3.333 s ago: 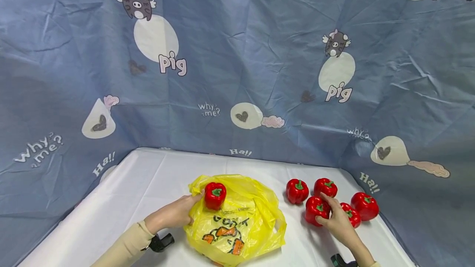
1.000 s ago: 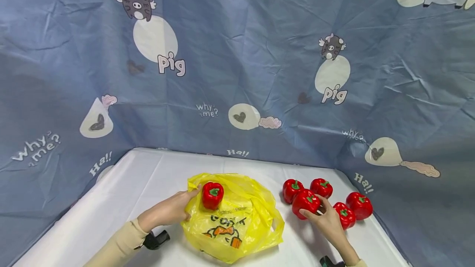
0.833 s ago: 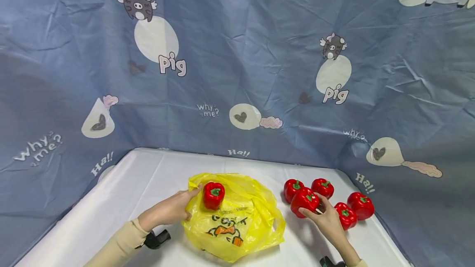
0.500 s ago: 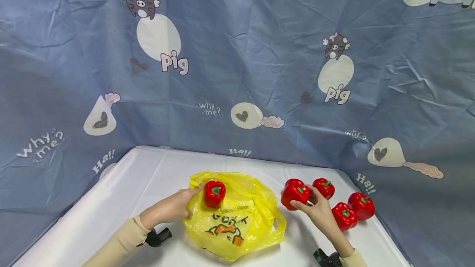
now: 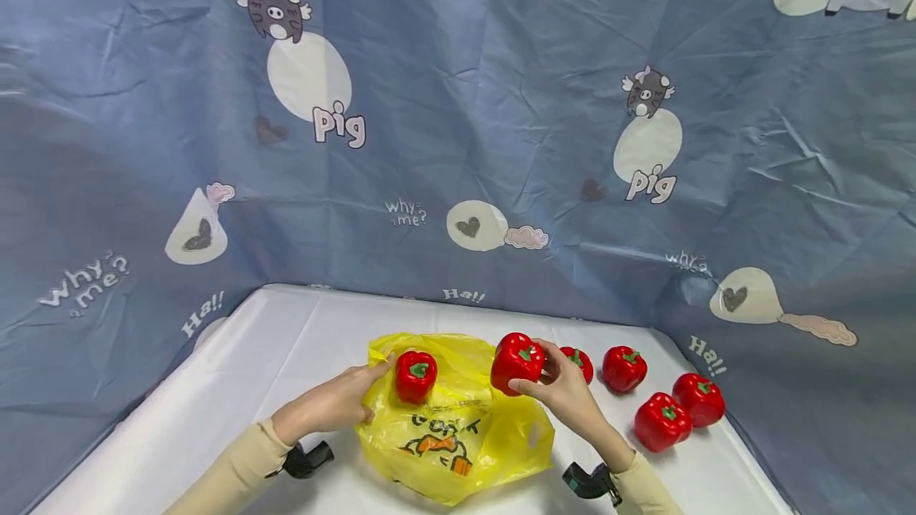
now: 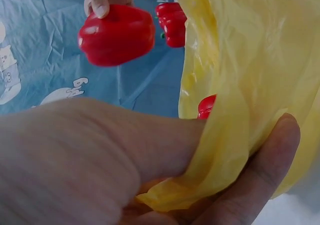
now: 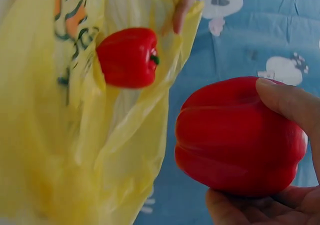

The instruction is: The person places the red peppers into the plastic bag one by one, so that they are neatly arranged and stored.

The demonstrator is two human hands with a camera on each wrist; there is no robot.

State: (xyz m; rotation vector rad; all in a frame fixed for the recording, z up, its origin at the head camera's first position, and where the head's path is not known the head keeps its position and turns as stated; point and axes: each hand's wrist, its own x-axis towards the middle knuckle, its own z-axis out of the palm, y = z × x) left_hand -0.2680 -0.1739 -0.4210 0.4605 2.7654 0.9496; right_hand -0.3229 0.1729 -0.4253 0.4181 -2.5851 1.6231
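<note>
Bag on table, blue backdrop

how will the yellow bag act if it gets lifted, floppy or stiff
The yellow bag will probably sag and fold, as its thin-looking plastic is visibly creased. The rounded red pepper lying in its mouth may roll as the plastic gives.
</note>
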